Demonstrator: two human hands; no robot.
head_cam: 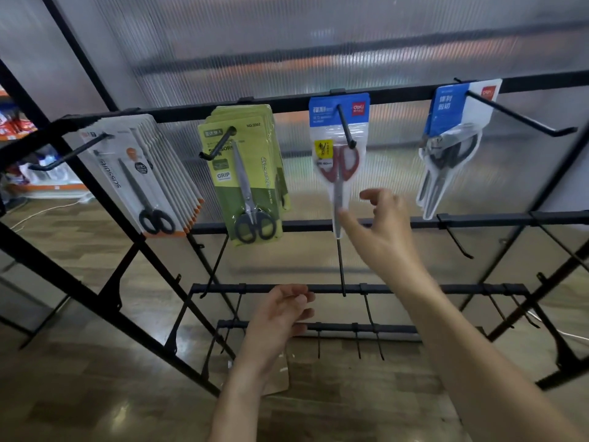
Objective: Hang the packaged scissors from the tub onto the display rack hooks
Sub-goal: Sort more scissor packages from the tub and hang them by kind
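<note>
Rack: black display rack [318, 102] fills the frame; its top bar runs across the upper half and carries four loaded hooks.
Red scissors: the red-handled pack [339, 161] hangs from the third hook [345, 126], centre right of the frame, long axis near vertical, blade tip down.
Other packs: white packs [143, 180] at left, green packs [245, 173] left of centre, a blue-headed pack [452, 148] at upper right.
Right hand: the right hand [379, 224] is at centre right, fingers spread and slack, grasping nothing; a fingertip lies at the lower tip of the red pack, touching or just beside it, I cannot tell which.
Left hand: the left hand [280, 317] sits at lower centre, fingers loosely curled, empty.
Tub: not in view.
Key relation: the red pack lies up and left of the right hand, which is far nearer to it than the left hand.
Judgement: this pack looks hung; the next move is likely back to the tub for another, and the lower hooks are bare.
</note>
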